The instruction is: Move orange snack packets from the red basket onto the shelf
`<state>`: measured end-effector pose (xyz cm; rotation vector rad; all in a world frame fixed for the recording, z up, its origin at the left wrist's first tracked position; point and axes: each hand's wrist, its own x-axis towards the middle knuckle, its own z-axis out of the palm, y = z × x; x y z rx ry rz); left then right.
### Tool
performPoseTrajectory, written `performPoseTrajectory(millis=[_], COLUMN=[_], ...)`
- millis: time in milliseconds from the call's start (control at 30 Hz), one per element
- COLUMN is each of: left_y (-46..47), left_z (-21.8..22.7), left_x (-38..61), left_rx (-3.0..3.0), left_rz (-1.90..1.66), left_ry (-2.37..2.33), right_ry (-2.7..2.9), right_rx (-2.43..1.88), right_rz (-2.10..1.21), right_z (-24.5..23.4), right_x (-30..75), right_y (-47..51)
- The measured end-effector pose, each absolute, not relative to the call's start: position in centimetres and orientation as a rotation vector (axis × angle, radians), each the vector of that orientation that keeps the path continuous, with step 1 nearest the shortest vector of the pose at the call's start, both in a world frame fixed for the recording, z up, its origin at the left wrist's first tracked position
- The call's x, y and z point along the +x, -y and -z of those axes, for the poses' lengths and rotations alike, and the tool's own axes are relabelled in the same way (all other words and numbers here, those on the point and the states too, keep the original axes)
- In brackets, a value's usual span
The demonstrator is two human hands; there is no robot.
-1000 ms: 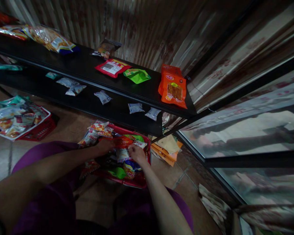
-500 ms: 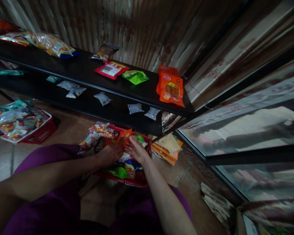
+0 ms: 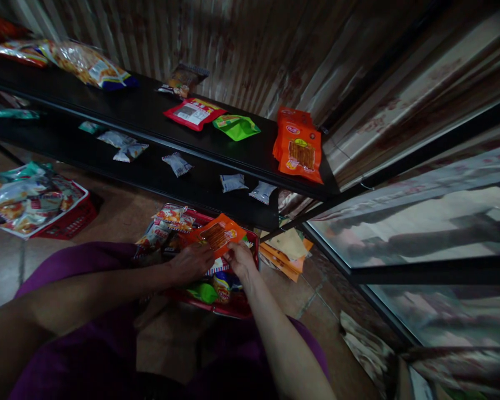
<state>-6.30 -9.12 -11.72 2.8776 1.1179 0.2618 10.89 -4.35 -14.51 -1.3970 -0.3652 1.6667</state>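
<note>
An orange snack packet (image 3: pixel 217 233) with brown sticks pictured on it lies flat between my hands, its printed face up. My left hand (image 3: pixel 193 262) grips its left lower edge, and my right hand (image 3: pixel 240 259) pinches its lower right corner. Both hands are over a red basket (image 3: pixel 237 312) between my knees. In the basket are several snack packets, among them a green packet (image 3: pixel 204 292), a blue packet (image 3: pixel 222 286) and white-and-orange packets (image 3: pixel 173 218). The hands hide part of the contents.
A black shelf (image 3: pixel 150 119) stands ahead. On its top tier lie a stack of orange packets (image 3: pixel 299 147), a red packet (image 3: pixel 194 113) and a green pouch (image 3: pixel 236 127). Another red basket (image 3: pixel 73 218) full of packets is at left. Envelopes (image 3: pixel 289 250) lie on the floor at right.
The orange packet has turned from edge-on and folded to flat, face up. My right hand has closed on its corner. The view has shifted slightly.
</note>
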Motion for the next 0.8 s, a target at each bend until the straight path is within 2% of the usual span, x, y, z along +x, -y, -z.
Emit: performPoseTrajectory(millis=[300,667,733,800], left_y=[7.5,5.9,5.1,4.2], left_z=[9.3,9.2,9.2,9.6], left_x=[-7.7,-8.8,-9.1,-9.3], left_rx=[2.886,2.779,2.603,2.309], left_rz=[-0.174,-0.368,-0.499,-0.783], left_ry=[-1.299,-1.508,-1.618,-1.731], right_ry=[0.219,0.182,0.096,0.014], right_rx=[-1.227,-1.185,-1.131,-1.083], right_rz=[-1.714,-1.628,-1.609,-1.610], right_z=[14.7,14.3,13.6,13.0], right_x=[11.7,11.7,11.4,10.9], right_y=[3.5,3.1,3.2,3.3])
